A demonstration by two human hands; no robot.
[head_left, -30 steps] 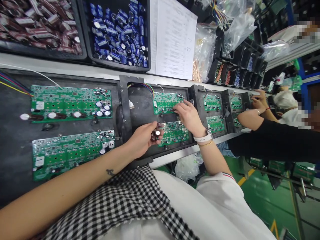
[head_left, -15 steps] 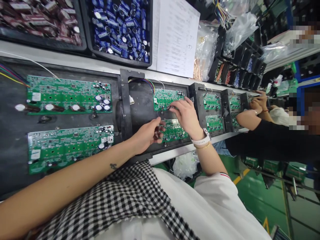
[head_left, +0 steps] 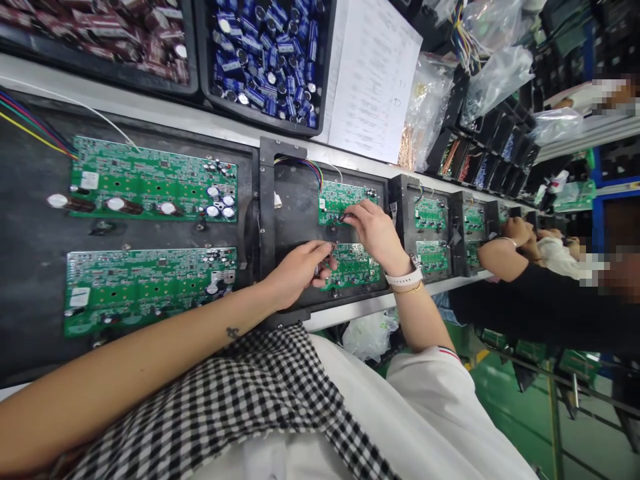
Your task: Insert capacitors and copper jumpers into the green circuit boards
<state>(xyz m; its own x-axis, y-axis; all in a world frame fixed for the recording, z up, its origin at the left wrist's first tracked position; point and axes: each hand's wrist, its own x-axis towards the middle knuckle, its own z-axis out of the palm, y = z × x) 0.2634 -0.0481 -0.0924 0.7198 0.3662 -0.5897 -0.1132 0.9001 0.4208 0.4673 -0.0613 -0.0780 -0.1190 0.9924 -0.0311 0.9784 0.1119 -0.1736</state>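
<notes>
In the middle fixture two green circuit boards lie one beyond the other. My right hand (head_left: pixel 376 233) reaches over the far board (head_left: pixel 345 193), thumb and forefinger pinched at its lower edge on something small and dark that I cannot make out. Just left of the near board (head_left: pixel 353 263), partly over its edge, hangs my left hand (head_left: pixel 306 265). Its thumb meets the forefinger and the other fingers curl in; small dark bits show there, too small to name. Coloured wires (head_left: pixel 313 167) run to the far board's left corner.
At left lie two larger-looking boards, one (head_left: pixel 155 180) bearing brown and blue capacitors. Behind stand a bin of blue capacitors (head_left: pixel 273 60), a bin of brown capacitors (head_left: pixel 110 33) and printed sheets (head_left: pixel 373 80). At right a co-worker's arm (head_left: pixel 503 259) reaches over further fixtures.
The view has shifted, so the bench sits further right. My left thumb and forefinger have come together near the near board. My right hand stays pinched at the far board's lower edge.
</notes>
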